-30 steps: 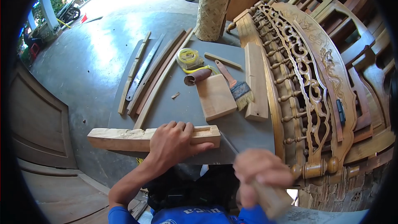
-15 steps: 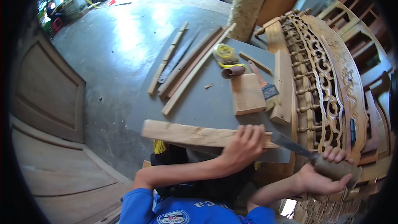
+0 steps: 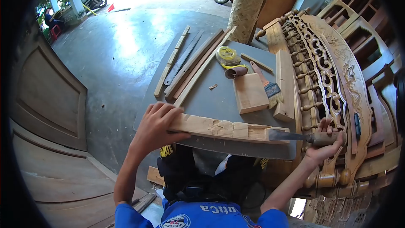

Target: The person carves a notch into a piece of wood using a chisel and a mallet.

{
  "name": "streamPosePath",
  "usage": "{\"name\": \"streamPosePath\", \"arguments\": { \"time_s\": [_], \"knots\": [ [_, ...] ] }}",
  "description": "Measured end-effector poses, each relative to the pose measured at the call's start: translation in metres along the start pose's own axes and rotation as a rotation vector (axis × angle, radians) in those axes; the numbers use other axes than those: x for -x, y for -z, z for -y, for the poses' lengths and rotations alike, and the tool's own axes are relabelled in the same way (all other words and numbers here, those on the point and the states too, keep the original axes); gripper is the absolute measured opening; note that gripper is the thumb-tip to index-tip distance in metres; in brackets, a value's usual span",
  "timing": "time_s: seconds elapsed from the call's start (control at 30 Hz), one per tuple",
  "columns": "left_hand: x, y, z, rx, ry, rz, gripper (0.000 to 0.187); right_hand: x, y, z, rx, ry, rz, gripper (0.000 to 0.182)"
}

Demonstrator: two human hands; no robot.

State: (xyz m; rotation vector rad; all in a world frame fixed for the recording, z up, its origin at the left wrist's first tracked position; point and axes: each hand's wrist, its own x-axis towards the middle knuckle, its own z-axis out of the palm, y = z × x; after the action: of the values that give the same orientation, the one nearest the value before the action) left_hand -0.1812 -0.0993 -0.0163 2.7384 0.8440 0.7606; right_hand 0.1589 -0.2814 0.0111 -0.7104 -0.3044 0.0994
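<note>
A light wooden bar (image 3: 198, 126) with several rough cuts along its top lies across the near edge of the grey table. My left hand (image 3: 155, 124) is wrapped over its left end, thumb along the near side. In my right hand (image 3: 324, 145) is a wide-bladed chisel (image 3: 291, 136), fingers round its thick wooden handle. The blade lies almost flat on the bar's right end. Beyond the bar stand a wooden block (image 3: 251, 95) and a paintbrush (image 3: 272, 88).
Wooden strips (image 3: 198, 67) and a saw blade (image 3: 182, 59) lie on the grey table (image 3: 202, 101), with a tape measure (image 3: 228, 55) and a brown roll (image 3: 235, 72). Carved furniture (image 3: 333, 84) stands right, wooden panels (image 3: 50, 93) left. A person (image 3: 50, 19) sits far back.
My left hand has moved from the bar's right end to its left end. The bar has shifted right, and the chisel has swung from slanted to nearly level, its blade now over the wood.
</note>
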Motion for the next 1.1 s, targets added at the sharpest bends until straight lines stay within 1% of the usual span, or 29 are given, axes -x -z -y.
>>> {"name": "streamPosePath", "arguments": {
  "time_s": [0.07,0.1,0.2,0.23,0.3,0.43,0.47,0.53,0.6,0.77,0.87,0.97,1.1],
  "knots": [
    [0.011,-0.008,0.013,0.175,0.027,0.045,0.058,0.003,-0.007,-0.005,-0.039,-0.043,-0.071,0.021],
    [0.013,-0.011,0.012,0.243,0.053,0.026,0.053,0.006,-0.011,-0.006,-0.057,-0.065,-0.105,0.021],
    [0.015,-0.021,0.012,0.338,0.046,-0.031,0.052,0.016,-0.015,-0.011,-0.200,-0.182,0.204,0.020],
    [0.015,-0.022,0.012,0.342,0.048,-0.034,0.052,0.020,-0.023,-0.014,-0.220,-0.175,0.198,0.019],
    [0.015,-0.022,0.012,0.346,0.051,-0.042,0.053,0.029,-0.040,-0.017,-0.178,-0.127,0.289,0.019],
    [0.016,-0.023,0.009,0.294,0.047,-0.052,0.053,0.054,-0.091,-0.021,-0.119,-0.074,0.460,0.023],
    [0.015,-0.023,0.007,0.277,0.049,-0.055,0.053,0.060,-0.102,-0.023,-0.145,-0.113,0.572,0.025],
    [0.015,-0.025,0.003,0.255,0.060,-0.061,0.053,0.069,-0.121,-0.031,-0.126,-0.181,0.573,0.023],
    [0.015,-0.027,0.000,0.245,0.075,-0.072,0.053,0.077,-0.140,-0.035,0.108,-0.185,0.557,0.027],
    [0.016,-0.025,-0.003,0.191,0.075,-0.072,0.054,0.084,-0.171,-0.041,0.200,-0.165,0.629,0.027],
    [0.018,-0.023,-0.005,0.143,0.076,-0.068,0.056,0.093,-0.175,-0.039,0.250,-0.109,0.697,0.030],
    [0.018,-0.018,-0.010,0.075,0.075,-0.066,0.060,0.093,-0.169,-0.040,0.193,-0.076,0.805,0.033],
    [0.009,0.002,-0.018,0.056,-0.001,-0.068,0.068,0.089,-0.170,-0.037,0.219,-0.116,0.833,0.037]
  ]
}}
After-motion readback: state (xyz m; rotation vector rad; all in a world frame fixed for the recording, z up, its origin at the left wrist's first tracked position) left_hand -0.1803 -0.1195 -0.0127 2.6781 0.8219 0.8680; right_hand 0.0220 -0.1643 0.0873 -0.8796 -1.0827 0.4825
